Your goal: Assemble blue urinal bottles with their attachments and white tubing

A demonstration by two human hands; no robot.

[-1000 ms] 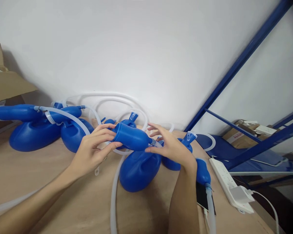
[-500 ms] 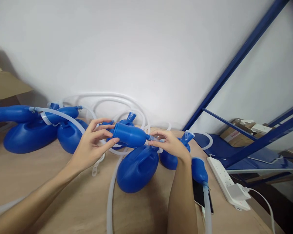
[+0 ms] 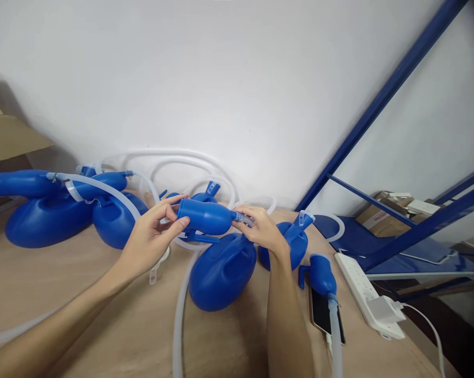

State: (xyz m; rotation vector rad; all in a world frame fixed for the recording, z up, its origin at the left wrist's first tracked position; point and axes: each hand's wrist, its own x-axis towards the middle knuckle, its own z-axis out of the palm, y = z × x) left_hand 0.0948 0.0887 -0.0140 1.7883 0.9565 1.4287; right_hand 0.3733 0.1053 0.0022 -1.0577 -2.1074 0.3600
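Observation:
My left hand [image 3: 156, 228] grips the wide rim end of a blue plastic urinal cup [image 3: 207, 216], thumb in front and fingers behind. The cup lies sideways in the air, its handle now pointing down and its narrow spout to the right. At the spout, my right hand [image 3: 260, 228] is closed around the end of a clear hose [image 3: 244, 219], which sits at or over the spout. Most of that hose is hidden by the hand. Right below the cup, a blue urinal bottle [image 3: 221, 275] lies on the table.
More blue bottles [image 3: 48, 223] with cups and hoses [image 3: 177, 315] lie left and behind. At the right are another blue cup [image 3: 322, 275], a phone [image 3: 321, 312] and a white power strip [image 3: 362, 289]. A blue metal rack [image 3: 378, 110] stands beside the wooden table [image 3: 114, 336].
The cup has shifted slightly left and turned, so its handle shows underneath. My right hand has moved a little left and now wraps round the hose at the spout.

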